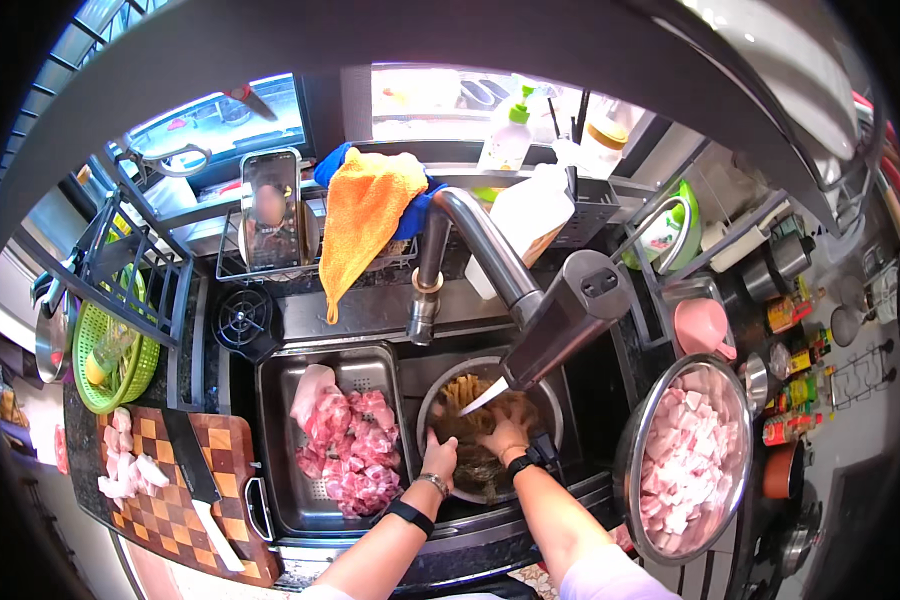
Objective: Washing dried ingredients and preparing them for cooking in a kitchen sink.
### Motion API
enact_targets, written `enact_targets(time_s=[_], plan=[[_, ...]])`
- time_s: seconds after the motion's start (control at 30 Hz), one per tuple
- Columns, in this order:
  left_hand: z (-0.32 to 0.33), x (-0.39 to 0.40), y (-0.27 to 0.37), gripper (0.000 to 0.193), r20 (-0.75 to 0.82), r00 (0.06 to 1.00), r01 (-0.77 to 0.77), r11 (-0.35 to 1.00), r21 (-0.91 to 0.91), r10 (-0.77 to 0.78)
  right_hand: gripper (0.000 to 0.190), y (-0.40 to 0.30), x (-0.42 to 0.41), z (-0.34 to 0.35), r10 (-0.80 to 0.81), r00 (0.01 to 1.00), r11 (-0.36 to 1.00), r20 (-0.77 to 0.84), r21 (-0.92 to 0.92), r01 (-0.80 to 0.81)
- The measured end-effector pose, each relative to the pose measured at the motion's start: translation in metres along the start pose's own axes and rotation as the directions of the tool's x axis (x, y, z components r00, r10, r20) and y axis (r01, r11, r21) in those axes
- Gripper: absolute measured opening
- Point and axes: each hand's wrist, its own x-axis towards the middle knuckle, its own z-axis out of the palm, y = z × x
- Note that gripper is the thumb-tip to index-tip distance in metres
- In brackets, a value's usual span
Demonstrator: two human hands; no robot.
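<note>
A round metal basin stands in the sink under the running faucet, holding murky water and brownish, stringy food. At the basin's lower left rim is my left hand, its thumb up and its other fingers partly hidden. My right hand reaches into the water with spread fingers, over or among the brown food; whether it grips any is unclear. Left of the basin, a perforated metal tray holds pieces of raw pink meat.
A checkered wooden cutting board at left bears a cleaver and pale meat pieces. At right stands a metal bowl of cubed meat. An orange cloth and a phone are behind the sink.
</note>
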Motion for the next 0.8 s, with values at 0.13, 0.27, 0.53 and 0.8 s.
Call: enact_targets(time_s=[0.13,0.27,0.53,0.8], plan=[[0.013,-0.001,0.019,0.077,-0.166,0.981,0.121,0.987,0.101,-0.103,0.081,-0.020,-0.019,0.021,-0.102,0.995,0.918,0.006,-0.386,0.096],[0.027,0.038,-0.021,0.075,0.063,0.996,0.063,0.996,0.068,-0.068,0.085,0.070,0.032,0.016,0.088,0.954,0.979,0.288,-0.203,-0.029],[0.004,0.008,0.010,0.075,-0.054,0.923,0.382,0.924,-0.007,-0.382,0.068,-0.002,-0.011,0.004,-0.091,0.995,0.893,0.037,-0.440,0.098],[0.002,0.024,0.003,0.084,0.125,0.850,0.521,0.851,-0.067,-0.511,0.039,-0.009,-0.025,-0.032,-0.129,0.983,0.774,0.128,0.633,0.019]])
